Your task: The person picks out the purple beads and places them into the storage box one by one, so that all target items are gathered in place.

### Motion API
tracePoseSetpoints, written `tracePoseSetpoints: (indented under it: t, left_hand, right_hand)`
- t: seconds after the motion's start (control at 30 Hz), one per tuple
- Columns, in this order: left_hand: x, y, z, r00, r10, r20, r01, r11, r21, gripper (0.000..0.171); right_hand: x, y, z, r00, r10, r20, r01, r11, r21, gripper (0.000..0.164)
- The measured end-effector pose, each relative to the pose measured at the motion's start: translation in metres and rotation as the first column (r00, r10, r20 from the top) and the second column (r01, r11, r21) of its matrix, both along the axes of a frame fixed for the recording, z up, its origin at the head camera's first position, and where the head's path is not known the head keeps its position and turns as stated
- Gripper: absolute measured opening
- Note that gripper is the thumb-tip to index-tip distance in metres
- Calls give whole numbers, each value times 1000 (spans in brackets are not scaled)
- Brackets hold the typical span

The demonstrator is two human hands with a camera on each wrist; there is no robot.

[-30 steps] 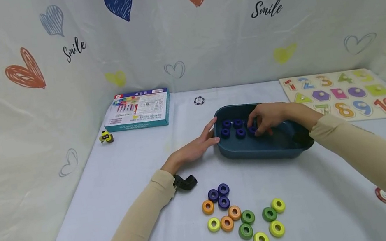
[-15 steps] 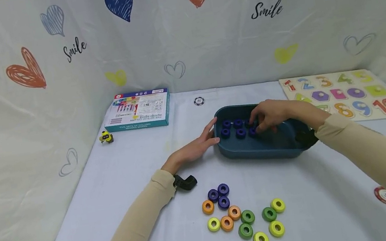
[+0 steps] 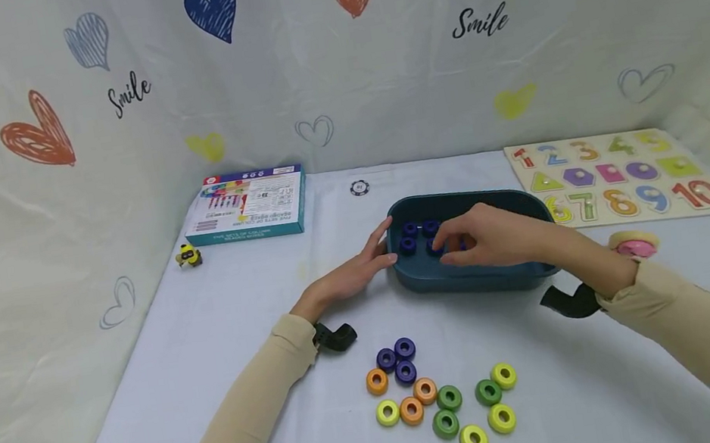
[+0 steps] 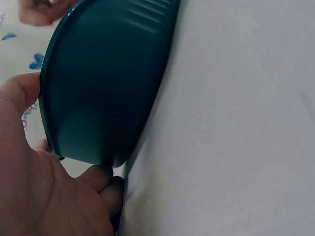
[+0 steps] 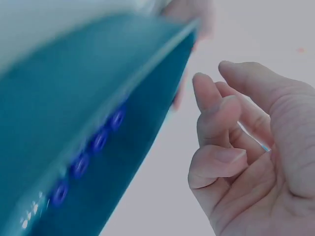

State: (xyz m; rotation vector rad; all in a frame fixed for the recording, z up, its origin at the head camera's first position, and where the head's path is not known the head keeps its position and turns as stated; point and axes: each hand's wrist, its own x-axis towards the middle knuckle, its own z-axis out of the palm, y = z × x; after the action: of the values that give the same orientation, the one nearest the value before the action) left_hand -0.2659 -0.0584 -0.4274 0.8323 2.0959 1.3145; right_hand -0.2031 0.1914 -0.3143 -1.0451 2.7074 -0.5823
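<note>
My left hand point(image 3: 352, 274) is against the left end of a dark teal tray point(image 3: 474, 279), thumb and fingers spread along the end wall. In the left wrist view the thumb touches the rim of the tray point(image 4: 103, 73), and other fingertips sit low by its base. Over the tray hovers my right hand point(image 3: 484, 236), fingers loosely bent with nothing between them, as the right wrist view confirms for the hand point(image 5: 246, 147). Several purple rings point(image 3: 408, 246) lie in rows inside the tray; the hand hides some. More purple rings point(image 5: 99, 141) show in the right wrist view.
In front lie loose purple rings point(image 3: 386, 360), orange rings point(image 3: 377, 381), green rings point(image 3: 445, 424) and yellow rings point(image 3: 473, 440). A number puzzle board point(image 3: 601, 211) is back right, a pink-and-beige piece point(image 3: 636, 245) by my right wrist. Back left are a flat box point(image 3: 246, 233) and bee figure point(image 3: 189, 255).
My right hand has risen from the purple rings it was touching in the tray and shifted left and nearer. My left hand stays at the tray's end. The head view has turned slightly.
</note>
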Motion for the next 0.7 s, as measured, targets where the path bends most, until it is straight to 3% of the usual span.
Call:
tracePoseSetpoints:
  t: [0.1, 0.3, 0.5, 0.7]
  left_hand:
    - [0, 0, 0, 1000, 1, 2, 0, 1000, -6, 58]
    - [-2, 1, 1, 1000, 2, -27, -2, 1000, -15, 59]
    - [-2, 2, 0, 999, -13, -32, 13, 1000, 1, 60]
    - [1, 2, 5, 999, -23, -23, 23, 1000, -10, 59]
  right_hand:
    - [19, -16, -6, 998, 59, 28, -58, 998, -32, 20]
    - [46, -46, -30, 968, 137, 212, -139, 990, -2, 24]
    - [50, -55, -59, 950, 155, 271, -167, 986, 23, 36]
    - [51, -55, -69, 939, 180, 292, -188, 982, -2, 32]
